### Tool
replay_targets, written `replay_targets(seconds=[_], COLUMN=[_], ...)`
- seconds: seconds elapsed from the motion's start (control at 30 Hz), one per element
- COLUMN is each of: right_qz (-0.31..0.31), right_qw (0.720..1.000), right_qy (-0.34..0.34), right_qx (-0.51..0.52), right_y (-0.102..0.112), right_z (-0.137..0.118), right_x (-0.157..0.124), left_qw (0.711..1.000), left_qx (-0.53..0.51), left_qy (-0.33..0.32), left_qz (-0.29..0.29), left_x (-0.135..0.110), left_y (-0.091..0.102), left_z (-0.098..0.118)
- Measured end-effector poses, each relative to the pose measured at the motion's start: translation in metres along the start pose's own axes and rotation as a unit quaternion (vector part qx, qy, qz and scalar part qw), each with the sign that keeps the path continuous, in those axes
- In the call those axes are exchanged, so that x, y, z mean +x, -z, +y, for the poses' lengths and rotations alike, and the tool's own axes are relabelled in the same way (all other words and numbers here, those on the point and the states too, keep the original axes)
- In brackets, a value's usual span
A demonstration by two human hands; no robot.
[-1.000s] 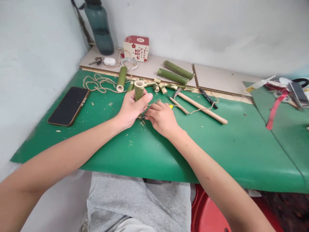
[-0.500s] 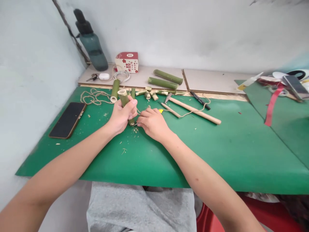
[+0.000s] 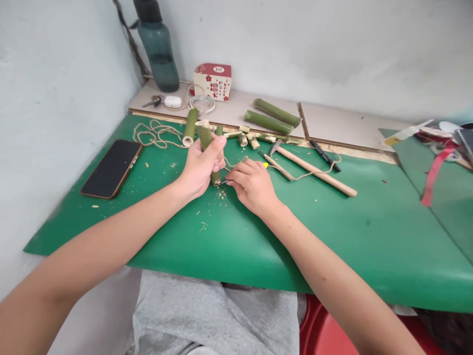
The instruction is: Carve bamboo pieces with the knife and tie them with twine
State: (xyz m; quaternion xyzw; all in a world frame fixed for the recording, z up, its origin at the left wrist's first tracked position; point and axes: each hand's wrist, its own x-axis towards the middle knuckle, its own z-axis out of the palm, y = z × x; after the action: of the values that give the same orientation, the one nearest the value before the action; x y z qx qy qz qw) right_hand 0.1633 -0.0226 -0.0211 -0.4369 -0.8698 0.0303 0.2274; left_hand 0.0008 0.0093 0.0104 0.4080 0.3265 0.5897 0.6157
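My left hand (image 3: 203,165) is closed around a green bamboo tube (image 3: 204,129), held tilted with its lower end close to the green mat (image 3: 177,236). Beside that lower end is my right hand (image 3: 253,185), its fingers pinched on a thin-bladed knife (image 3: 223,182). The blade points at the tube's bottom rim; most of the handle is hidden by the hand. A yellow piece (image 3: 265,165) peeks out behind the right hand, perhaps the handle's end. Pale shavings (image 3: 220,195) lie beneath the blade. Another bamboo tube (image 3: 190,128) rests just behind my left hand.
Behind my hands are several short bamboo pieces (image 3: 253,142), a hammer (image 3: 316,170), a pointed wooden-handled tool (image 3: 277,166), a black marker (image 3: 324,155) and twine (image 3: 157,132). A phone (image 3: 111,169) lies left. Along the wall stand a bottle (image 3: 158,56) and a box (image 3: 213,83).
The view has turned, so the scene sits further right and mostly higher in the picture. Both hands keep their grip, with the blade still at the tube's lower end.
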Motion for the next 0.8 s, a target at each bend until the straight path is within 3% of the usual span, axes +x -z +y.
replay_targets(seconds=[0.2, 0.47, 0.8], right_qz=[-0.033, -0.043, -0.038], right_qw=[0.998, 0.999, 0.998], right_qy=[0.003, 0.027, 0.036], right_qx=[-0.047, -0.012, -0.038], right_y=[0.0031, 0.0053, 0.0019], right_z=[-0.0046, 0.0012, -0.0005], right_x=[0.0017, 0.0029, 0.0007], left_qw=[0.999, 1.0, 0.998], left_qx=[0.004, 0.009, 0.045], left_qy=[-0.046, 0.0, -0.025], left_qz=[-0.002, -0.03, -0.044], left_x=[-0.0055, -0.0019, -0.0078], left_y=[-0.0063, -0.0038, -0.0069], left_z=[-0.0055, 0.0019, -0.002])
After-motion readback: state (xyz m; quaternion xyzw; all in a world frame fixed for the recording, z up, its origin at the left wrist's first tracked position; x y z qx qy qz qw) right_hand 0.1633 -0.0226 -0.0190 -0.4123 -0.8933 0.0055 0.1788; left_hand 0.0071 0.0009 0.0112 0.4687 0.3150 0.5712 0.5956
